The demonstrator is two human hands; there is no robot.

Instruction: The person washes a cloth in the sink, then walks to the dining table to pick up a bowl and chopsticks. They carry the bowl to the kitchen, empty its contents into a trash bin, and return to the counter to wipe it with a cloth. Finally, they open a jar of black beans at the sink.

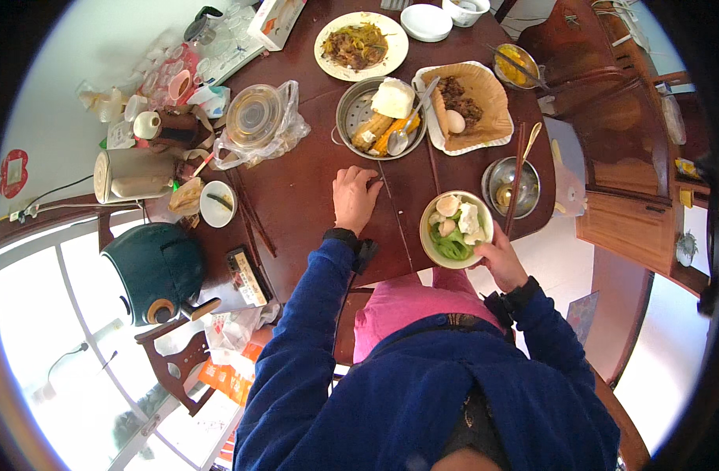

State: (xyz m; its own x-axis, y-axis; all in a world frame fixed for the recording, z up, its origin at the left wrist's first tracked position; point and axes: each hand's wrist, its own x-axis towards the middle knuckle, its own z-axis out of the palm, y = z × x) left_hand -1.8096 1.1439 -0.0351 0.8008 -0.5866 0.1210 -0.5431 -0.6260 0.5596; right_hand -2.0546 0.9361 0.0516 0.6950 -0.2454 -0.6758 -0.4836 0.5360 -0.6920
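My right hand (504, 259) grips the rim of a bowl (425, 240), with the thumb on the edge. Inside the bowl lie green leafy vegetables (452, 244), white chunks (470, 219) and pale rounded pieces of food. On the table before me is my left hand (354, 200), fingers curled and thumb close to the index finger; whether it pinches a small crumb is unclear. Just beyond it stands a steel steamer pot (343, 115) with a white steamed bun (393, 98), corn cobs (372, 129) and a metal spoon (398, 140).
A paper-lined tray (496, 109) holds an egg (455, 121) and dark food. Chopsticks (516, 182) rest across a steel bowl (536, 188) at right. Farther off is a plate of cooked food (359, 46). A green air fryer (153, 271) and a small white bowl (218, 204) stand left.
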